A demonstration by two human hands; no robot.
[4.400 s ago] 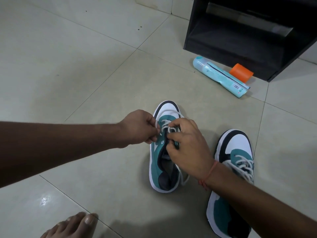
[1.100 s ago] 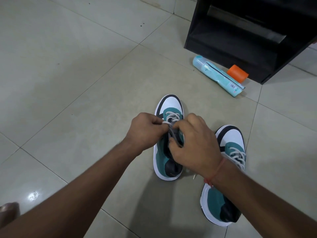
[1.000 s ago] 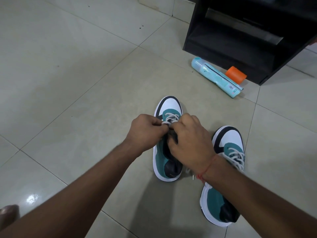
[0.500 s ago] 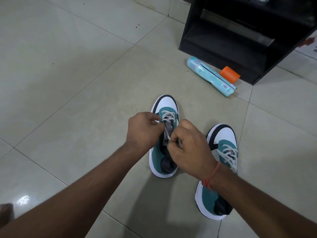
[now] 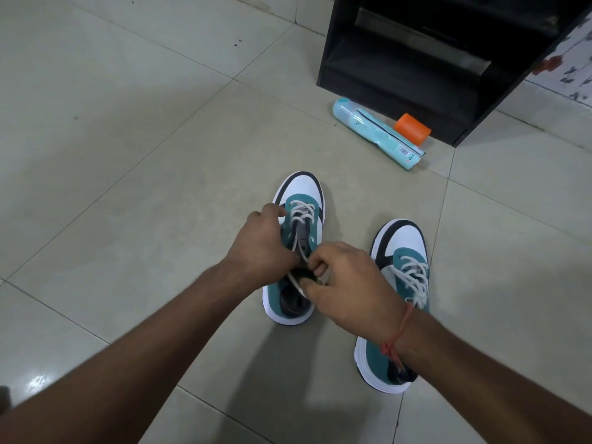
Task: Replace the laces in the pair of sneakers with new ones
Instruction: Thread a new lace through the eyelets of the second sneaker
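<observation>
Pale floor tiles (image 5: 128, 155) underfoot: right hand (image 5: 347, 288) pinches the white lace (image 5: 301, 248) over the left sneaker (image 5: 296, 248), left hand (image 5: 262, 248) grips that shoe's side. Right sneaker (image 5: 398, 283) sits just beside, laced. Farther off, a teal tube (image 5: 374, 133) and orange cap (image 5: 412, 129) by a black cabinet (image 5: 416, 59).

Both sneakers (image 5: 296, 251) are showing teal uppers, white toes edged in black, white soles and white laces (image 5: 302, 211). A pale aqua tube (image 5: 374, 133) and an orange cap (image 5: 412, 128) are lying before a black cabinet (image 5: 416, 59) on greyish-cream floor tiles (image 5: 128, 155). A red thread (image 5: 398, 331) is circling one wrist.
</observation>
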